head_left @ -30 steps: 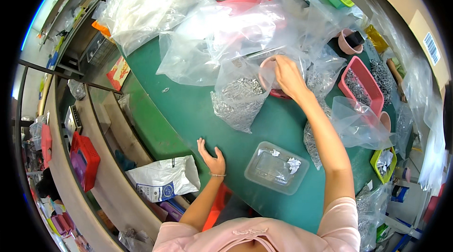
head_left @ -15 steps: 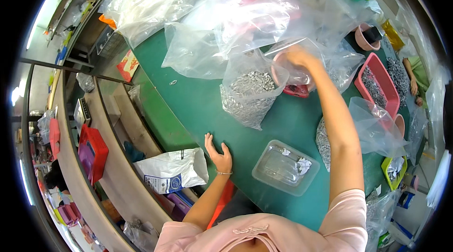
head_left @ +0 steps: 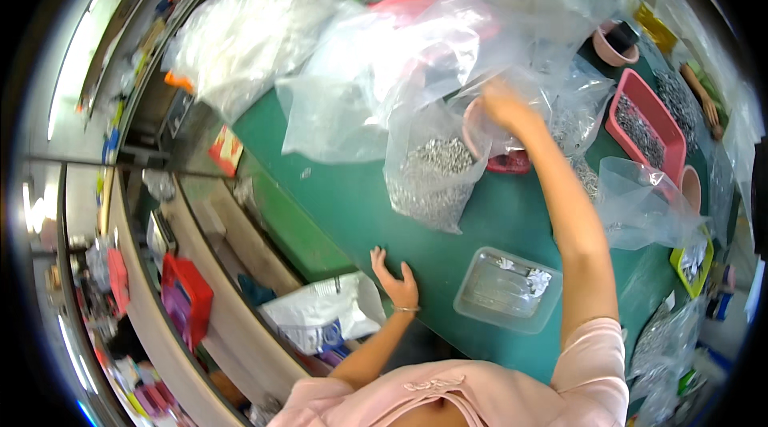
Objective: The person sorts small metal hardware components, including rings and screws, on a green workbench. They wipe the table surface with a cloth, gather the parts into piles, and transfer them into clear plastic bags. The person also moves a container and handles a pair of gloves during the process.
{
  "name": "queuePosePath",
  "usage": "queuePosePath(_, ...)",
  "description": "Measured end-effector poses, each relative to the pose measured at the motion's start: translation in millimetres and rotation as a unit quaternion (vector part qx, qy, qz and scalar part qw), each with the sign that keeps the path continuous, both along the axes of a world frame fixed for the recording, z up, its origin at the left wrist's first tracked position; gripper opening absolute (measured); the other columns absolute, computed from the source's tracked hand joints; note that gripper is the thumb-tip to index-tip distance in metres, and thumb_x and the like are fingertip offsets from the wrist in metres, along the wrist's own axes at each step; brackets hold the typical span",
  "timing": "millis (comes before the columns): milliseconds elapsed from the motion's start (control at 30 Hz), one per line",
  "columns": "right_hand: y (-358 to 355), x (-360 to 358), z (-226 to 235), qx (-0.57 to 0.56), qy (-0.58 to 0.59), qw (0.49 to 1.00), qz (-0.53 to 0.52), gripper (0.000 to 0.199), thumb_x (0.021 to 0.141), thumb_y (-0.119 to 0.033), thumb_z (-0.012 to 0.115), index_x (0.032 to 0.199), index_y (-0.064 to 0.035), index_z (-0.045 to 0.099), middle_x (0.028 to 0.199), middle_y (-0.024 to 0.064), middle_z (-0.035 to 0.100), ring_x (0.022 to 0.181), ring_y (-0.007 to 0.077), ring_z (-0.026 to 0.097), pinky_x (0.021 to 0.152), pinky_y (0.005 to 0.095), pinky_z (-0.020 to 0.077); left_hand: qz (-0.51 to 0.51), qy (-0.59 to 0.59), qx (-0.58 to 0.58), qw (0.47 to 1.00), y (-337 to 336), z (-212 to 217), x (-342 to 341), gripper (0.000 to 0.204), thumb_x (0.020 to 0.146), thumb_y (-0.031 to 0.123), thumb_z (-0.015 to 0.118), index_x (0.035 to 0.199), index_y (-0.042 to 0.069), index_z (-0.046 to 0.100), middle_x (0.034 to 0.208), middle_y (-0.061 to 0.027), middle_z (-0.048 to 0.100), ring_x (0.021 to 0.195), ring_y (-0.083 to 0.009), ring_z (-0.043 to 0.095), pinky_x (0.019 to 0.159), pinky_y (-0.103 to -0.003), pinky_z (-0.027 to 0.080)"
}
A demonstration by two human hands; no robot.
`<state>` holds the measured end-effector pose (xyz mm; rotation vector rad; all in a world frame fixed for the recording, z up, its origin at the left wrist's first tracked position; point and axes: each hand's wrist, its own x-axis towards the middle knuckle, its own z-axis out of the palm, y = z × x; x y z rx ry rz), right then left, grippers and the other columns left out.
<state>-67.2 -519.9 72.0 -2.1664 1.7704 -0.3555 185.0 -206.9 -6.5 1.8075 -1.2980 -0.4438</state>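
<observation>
Fingers of the right hand [head_left: 502, 104] are curled on the rim of a pink bowl [head_left: 480, 129], grasping it inside a clear plastic bag [head_left: 512, 67] past the middle of the green table [head_left: 336, 195]; those of the left hand [head_left: 394, 279] lie released, spread flat at the near edge. Just left of the bowl slumps a bag of small silvery metal parts [head_left: 432, 175]. Between the forearms, a clear plastic tray [head_left: 507, 289] holds only a few parts, so filling looks barely begun, with most parts still bagged
</observation>
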Motion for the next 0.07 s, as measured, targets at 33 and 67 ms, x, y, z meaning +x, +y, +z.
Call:
queuePosePath(33,14.7,5.0,-9.5,-0.113,-0.033,0.993,0.012,0.038,0.080,-0.027,0.059,0.112,-0.0070,0.060,0.119,0.0166,0.054,0.112,0.0311,0.051,0.097,0.0396,0.0377,0.000,0.075,-0.016,0.997,3.2,-11.7,7.5,0.049,0.078,-0.004,0.049,0.124,-0.002,0.035,0.136,-0.0206,0.030,0.131,-0.0341,0.024,0.109,-0.042,0.015)
queuePosePath(67,16.8,-0.2,-8.0,-0.110,-0.027,0.993,-0.007,0.038,0.080,-0.027,0.059,0.112,-0.0070,0.060,0.119,0.0166,0.054,0.112,0.0311,0.051,0.097,0.0396,0.0377,-0.027,0.119,-0.029,0.992,-5.3,-5.8,12.2,0.049,0.079,-0.001,0.050,0.125,-0.002,0.034,0.137,-0.0207,0.028,0.132,-0.0342,0.022,0.109,-0.042,0.014)
